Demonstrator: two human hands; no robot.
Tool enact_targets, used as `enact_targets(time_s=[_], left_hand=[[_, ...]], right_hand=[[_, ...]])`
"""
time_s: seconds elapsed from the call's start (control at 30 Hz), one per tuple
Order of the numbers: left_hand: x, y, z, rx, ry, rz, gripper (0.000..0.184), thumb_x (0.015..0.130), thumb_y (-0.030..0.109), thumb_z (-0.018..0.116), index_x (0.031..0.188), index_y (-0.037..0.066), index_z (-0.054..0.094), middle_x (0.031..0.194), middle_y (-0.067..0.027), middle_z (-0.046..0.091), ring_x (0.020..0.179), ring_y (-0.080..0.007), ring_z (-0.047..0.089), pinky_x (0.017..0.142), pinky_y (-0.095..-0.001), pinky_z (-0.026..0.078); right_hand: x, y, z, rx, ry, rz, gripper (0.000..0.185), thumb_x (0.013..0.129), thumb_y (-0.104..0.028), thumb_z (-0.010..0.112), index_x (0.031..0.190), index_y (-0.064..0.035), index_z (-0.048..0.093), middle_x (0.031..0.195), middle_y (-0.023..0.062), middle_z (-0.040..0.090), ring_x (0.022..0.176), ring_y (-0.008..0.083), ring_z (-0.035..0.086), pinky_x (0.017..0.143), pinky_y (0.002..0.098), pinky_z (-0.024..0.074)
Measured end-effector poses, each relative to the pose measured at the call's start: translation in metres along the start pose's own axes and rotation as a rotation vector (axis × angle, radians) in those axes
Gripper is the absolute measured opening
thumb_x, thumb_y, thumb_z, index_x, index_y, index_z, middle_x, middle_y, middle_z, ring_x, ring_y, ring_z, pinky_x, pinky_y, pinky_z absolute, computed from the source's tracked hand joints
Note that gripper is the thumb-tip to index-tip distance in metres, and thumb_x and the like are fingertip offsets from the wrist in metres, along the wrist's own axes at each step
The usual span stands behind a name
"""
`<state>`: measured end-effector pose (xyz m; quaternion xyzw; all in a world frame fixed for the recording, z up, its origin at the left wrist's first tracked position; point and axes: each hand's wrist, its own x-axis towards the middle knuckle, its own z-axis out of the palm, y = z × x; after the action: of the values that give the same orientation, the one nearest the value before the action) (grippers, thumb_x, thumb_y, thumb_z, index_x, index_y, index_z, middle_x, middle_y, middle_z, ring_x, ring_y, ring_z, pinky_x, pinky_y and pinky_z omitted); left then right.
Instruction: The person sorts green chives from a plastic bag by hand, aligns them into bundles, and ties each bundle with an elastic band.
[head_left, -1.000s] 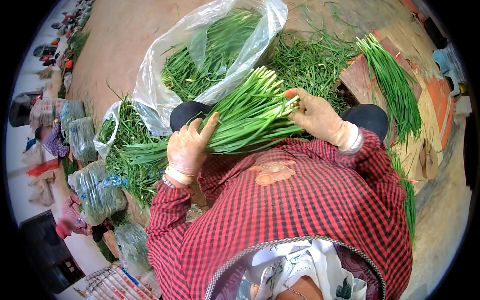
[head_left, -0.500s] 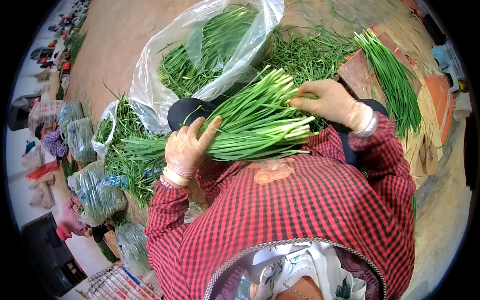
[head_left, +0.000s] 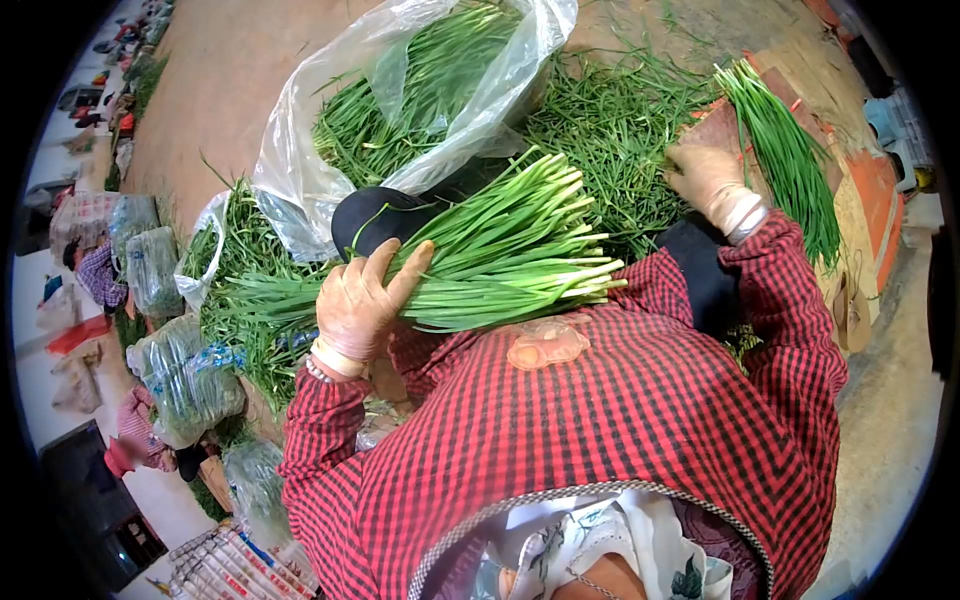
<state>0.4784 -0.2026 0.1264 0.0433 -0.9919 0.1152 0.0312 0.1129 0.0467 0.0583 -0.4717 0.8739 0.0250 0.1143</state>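
A thick bunch of green stalks [head_left: 520,245] lies across my lap, its pale cut ends pointing right. My left hand [head_left: 362,300], in a thin pale glove, is wrapped round its leafy side. My right hand [head_left: 708,185], gloved too, is off the bunch, over the right edge of a heap of loose greens [head_left: 620,130]. Its fingers are curled downward, and whatever they may hold is too small to make out. Beyond the bunch stands a clear plastic bag [head_left: 290,170] with more stalks inside.
Another bunch [head_left: 790,165] rests on boards at the right, near sandals [head_left: 852,312]. A smaller bag of greens [head_left: 245,240] is at the left. Farther left are wrapped bundles [head_left: 185,380] and two seated people [head_left: 138,425] [head_left: 100,275].
My right hand has let go of the bunch's cut ends and moved right, over the loose greens. My left hand keeps its hold and has shifted slightly left.
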Motion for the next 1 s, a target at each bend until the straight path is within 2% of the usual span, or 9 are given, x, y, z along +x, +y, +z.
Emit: enact_targets(time_s=[0.07,0.17,0.33,0.57,0.7,0.77,0.83,0.9,1.0], left_hand=[[0.003,0.001,0.001,-0.011,0.012,0.012,0.061,0.077,0.011,0.06,0.134,0.031,0.051,0.112,-0.0025,0.063,0.073,-0.0206,0.06,0.062,-0.0339,0.049],[0.01,0.003,0.0,-0.002,0.029,0.053,0.061,0.078,0.012,0.061,0.134,0.031,0.05,0.112,-0.0019,0.063,0.072,-0.0194,0.06,0.062,-0.0329,0.049],[0.011,0.001,-0.006,0.044,0.033,0.131,0.061,0.077,0.017,0.063,0.135,0.031,0.05,0.113,-0.0006,0.062,0.073,-0.0157,0.058,0.061,-0.0301,0.048],[0.009,-0.001,0.005,-0.012,0.132,0.209,0.054,0.077,0.019,0.063,0.129,0.028,0.055,0.111,-0.0003,0.061,0.07,-0.0123,0.056,0.061,-0.0286,0.049],[0.006,-0.004,0.007,-0.004,0.163,0.178,0.052,0.078,0.02,0.064,0.129,0.028,0.055,0.109,0.0001,0.062,0.07,-0.0122,0.056,0.06,-0.0277,0.049],[0.006,-0.006,0.008,0.033,0.223,0.172,0.051,0.079,0.021,0.064,0.129,0.028,0.055,0.11,-0.0001,0.062,0.07,-0.0123,0.057,0.06,-0.0275,0.049],[0.008,-0.005,0.004,0.019,0.205,0.179,0.053,0.078,0.019,0.064,0.129,0.028,0.056,0.11,0.0001,0.062,0.07,-0.0122,0.056,0.06,-0.0276,0.049],[0.011,-0.001,0.001,-0.04,0.148,0.165,0.05,0.078,0.016,0.063,0.127,0.026,0.058,0.11,-0.0027,0.064,0.075,-0.0175,0.062,0.066,-0.0319,0.05],[0.016,-0.002,0.002,-0.001,0.19,0.195,0.052,0.076,0.017,0.064,0.127,0.026,0.057,0.111,-0.0011,0.063,0.073,-0.0148,0.059,0.063,-0.0301,0.049]], right_hand=[[-0.001,-0.016,-0.026,0.165,0.214,0.004,0.033,0.084,-0.035,0.066,0.105,-0.0092,0.067,0.098,0.0101,0.064,0.091,0.0287,0.064,0.078,0.0388,0.0505],[-0.001,-0.068,-0.041,0.498,0.24,-0.377,0.028,0.085,-0.037,0.063,0.097,-0.0127,0.069,0.092,0.0065,0.064,0.087,0.0278,0.063,0.076,0.037,0.0508],[-0.003,-0.105,-0.038,0.395,0.055,-0.544,0.019,0.084,-0.029,0.065,0.085,-0.01,0.062,0.072,0.0093,0.062,0.067,0.0302,0.063,0.059,0.0398,0.049],[-0.036,-0.086,-0.039,0.314,-0.17,-0.538,0.016,0.085,-0.024,0.061,0.084,-0.0084,0.057,0.068,0.0127,0.059,0.065,0.0342,0.061,0.058,0.0421,0.0487],[-0.024,-0.015,-0.023,0.196,0.102,-0.33,0.015,0.086,-0.025,0.059,0.088,-0.0102,0.06,0.076,0.0135,0.063,0.073,0.0357,0.063,0.064,0.0456,0.0502],[-0.004,0.033,-0.021,0.065,-0.017,-0.002,0.028,0.087,-0.032,0.059,0.1,-0.0085,0.064,0.086,0.0166,0.066,0.085,0.0359,0.063,0.076,0.0451,0.0496],[0.01,0.033,-0.026,0.142,-0.204,0.029,0.043,0.088,-0.042,0.06,0.11,-0.0048,0.064,0.103,0.0184,0.066,0.098,0.0317,0.063,0.085,0.0393,0.0488],[0.023,0.0,-0.029,0.56,-0.281,-0.032,0.057,0.089,-0.051,0.057,0.118,-0.0018,0.061,0.119,0.018,0.063,0.11,0.0283,0.059,0.091,0.0365,0.0462],[0.041,-0.056,-0.02,0.841,-0.467,-0.308,0.058,0.091,-0.051,0.056,0.121,-0.0019,0.06,0.118,0.0134,0.063,0.108,0.0216,0.058,0.092,0.0328,0.0452]])
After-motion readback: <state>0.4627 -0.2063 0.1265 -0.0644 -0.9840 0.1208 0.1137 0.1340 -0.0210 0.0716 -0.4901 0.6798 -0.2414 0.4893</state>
